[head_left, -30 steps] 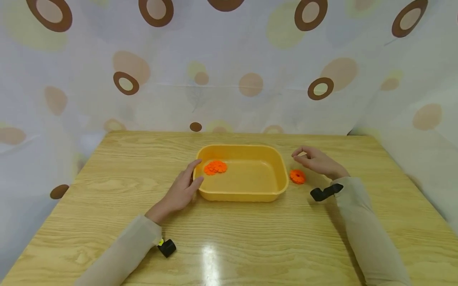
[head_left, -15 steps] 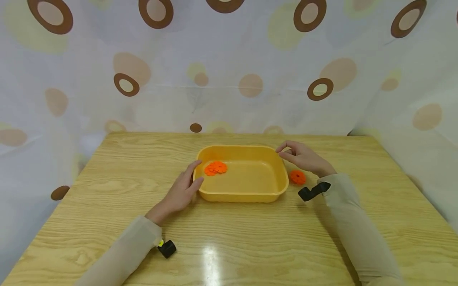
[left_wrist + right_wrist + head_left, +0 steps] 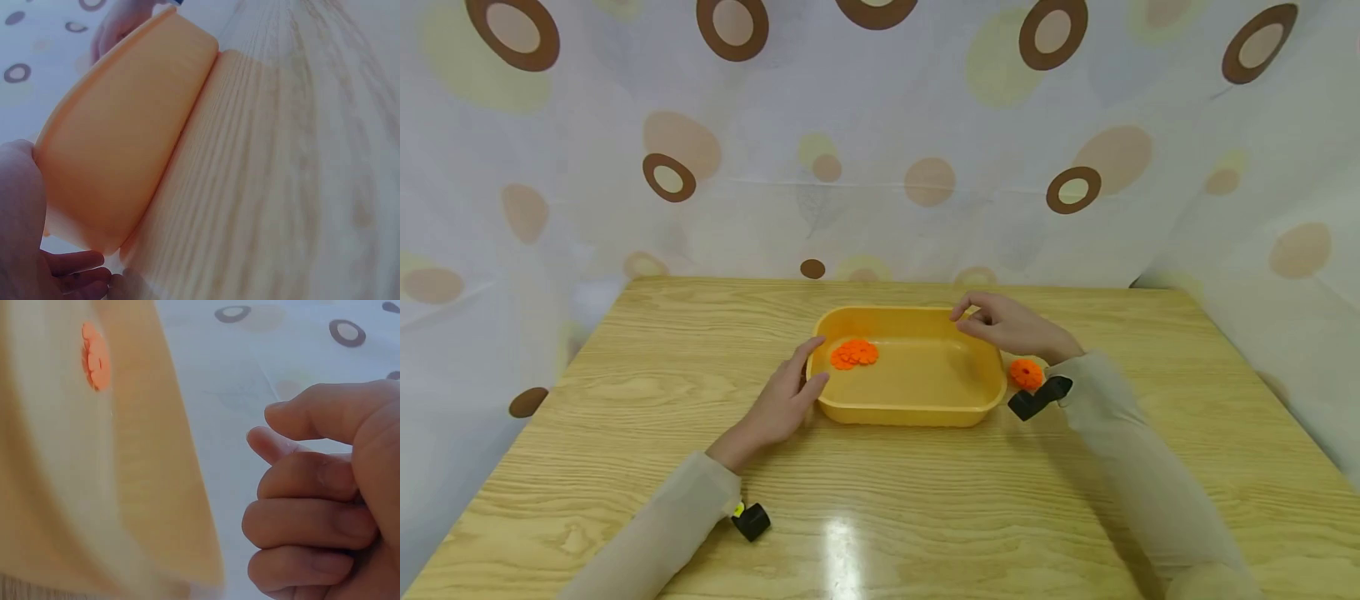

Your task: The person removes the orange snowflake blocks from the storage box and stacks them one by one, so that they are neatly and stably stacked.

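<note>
A yellow plastic tray (image 3: 917, 415) stands on the table. My left hand (image 3: 778, 404) grips its left end, thumb and index finger at the rim; in the left wrist view the other fingers curl at the tray's lower corner. Over the tray's back right part hovers my right hand (image 3: 1011, 323). Its fingers are curled, thumb and index tips near each other, with nothing visible between them in the right wrist view. Overlapping orange flower-shaped pieces (image 3: 854, 353) lie in the tray's left part. Another orange flower-shaped piece (image 3: 1026, 374) lies on the table just outside the right end.
The wooden table (image 3: 917, 500) reaches back to a patterned cloth backdrop (image 3: 880, 125), which also hangs along both sides. Black wrist cameras (image 3: 751, 522) sit at both sleeves, the right one close to the outer orange piece.
My right hand has moved left, from beside the tray to over its back right part. The left hand, the tray and the orange pieces have stayed in place.
</note>
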Demonstrator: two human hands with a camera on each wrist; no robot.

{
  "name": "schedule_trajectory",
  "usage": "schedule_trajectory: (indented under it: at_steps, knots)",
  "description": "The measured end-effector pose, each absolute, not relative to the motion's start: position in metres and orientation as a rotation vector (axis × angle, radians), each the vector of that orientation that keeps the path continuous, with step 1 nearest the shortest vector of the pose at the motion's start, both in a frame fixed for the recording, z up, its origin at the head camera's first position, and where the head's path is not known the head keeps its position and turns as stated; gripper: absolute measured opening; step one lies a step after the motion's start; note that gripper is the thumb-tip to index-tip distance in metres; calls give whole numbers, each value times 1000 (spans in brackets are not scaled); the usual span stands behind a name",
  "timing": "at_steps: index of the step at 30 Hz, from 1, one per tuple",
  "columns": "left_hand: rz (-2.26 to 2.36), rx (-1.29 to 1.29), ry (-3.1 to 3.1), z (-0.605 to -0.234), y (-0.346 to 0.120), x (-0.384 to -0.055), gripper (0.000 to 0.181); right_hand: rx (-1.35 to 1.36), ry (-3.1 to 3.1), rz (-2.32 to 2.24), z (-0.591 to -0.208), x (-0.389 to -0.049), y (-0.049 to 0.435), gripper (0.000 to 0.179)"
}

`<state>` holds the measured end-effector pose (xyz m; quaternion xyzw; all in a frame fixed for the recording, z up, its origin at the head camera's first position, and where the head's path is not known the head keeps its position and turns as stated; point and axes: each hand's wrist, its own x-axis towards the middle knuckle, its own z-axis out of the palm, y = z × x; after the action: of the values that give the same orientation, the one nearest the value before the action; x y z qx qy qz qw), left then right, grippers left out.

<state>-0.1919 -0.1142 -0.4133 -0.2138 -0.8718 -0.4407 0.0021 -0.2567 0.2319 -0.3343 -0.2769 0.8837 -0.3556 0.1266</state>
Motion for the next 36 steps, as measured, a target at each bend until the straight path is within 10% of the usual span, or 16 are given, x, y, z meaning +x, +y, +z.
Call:
schedule_trajectory:
  at_steps: [36]
  knots:
    - [-1392,-722,-2708,-413,-115,-194,54,-1015,2489,-919,-325,-279,169,23]
